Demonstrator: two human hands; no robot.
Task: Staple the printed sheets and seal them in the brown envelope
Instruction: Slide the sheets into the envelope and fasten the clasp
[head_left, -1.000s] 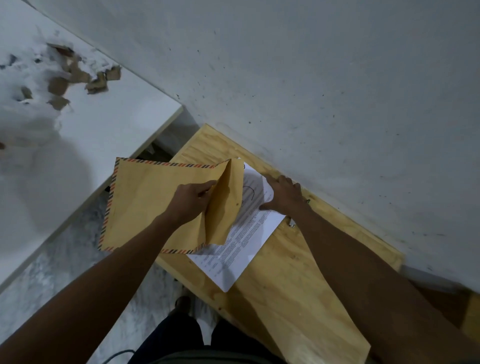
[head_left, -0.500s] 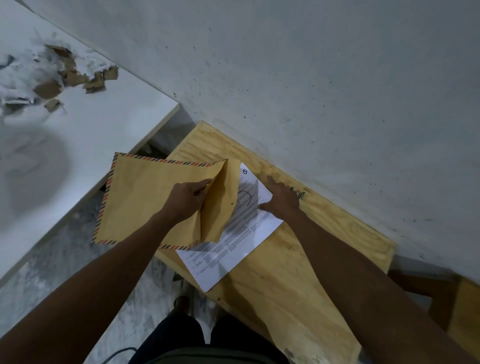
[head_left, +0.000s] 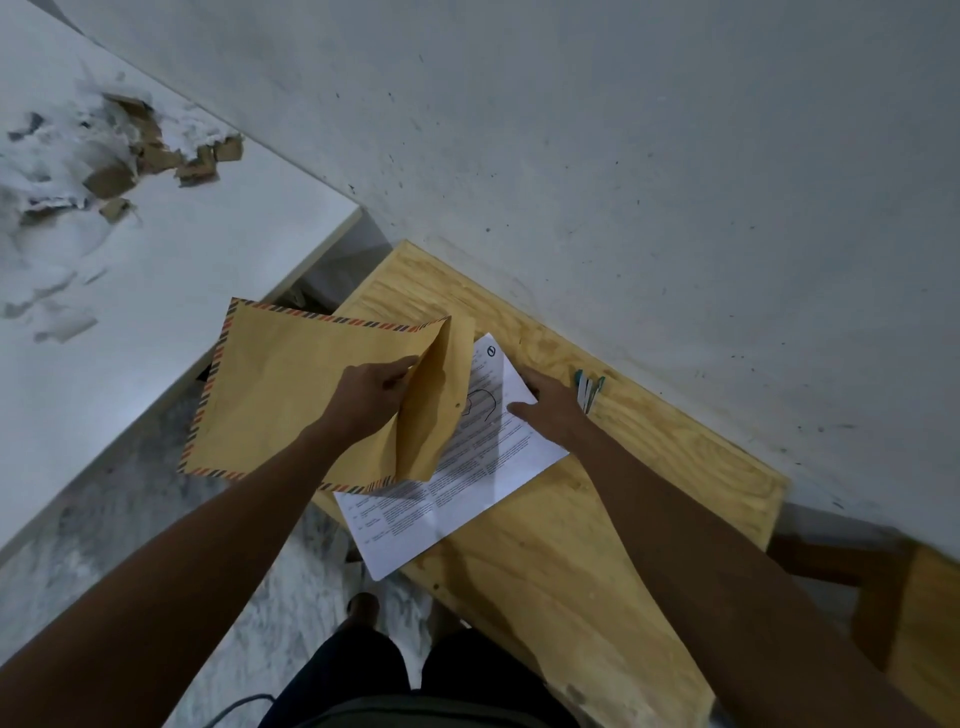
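My left hand (head_left: 371, 397) grips the brown envelope (head_left: 280, 395) near its open mouth and holds it off the table's left end, its flap hanging down over the printed sheets (head_left: 462, 483). The sheets lie flat on the wooden table (head_left: 561, 551), one corner jutting past the front edge. My right hand (head_left: 553, 410) rests on the sheets' upper right edge, fingers spread and pressing down. A small green and white stapler (head_left: 588, 391) lies on the table just right of that hand, by the wall.
A white table (head_left: 156, 270) stands to the left with torn cardboard and paper scraps (head_left: 124, 156) on it. A grey wall (head_left: 623, 156) runs along the back of both tables. A gap with grey floor (head_left: 130, 519) separates them.
My right hand slid left off the stapler, which now shows beside it. The envelope stays in my left hand, shifted slightly with the view.
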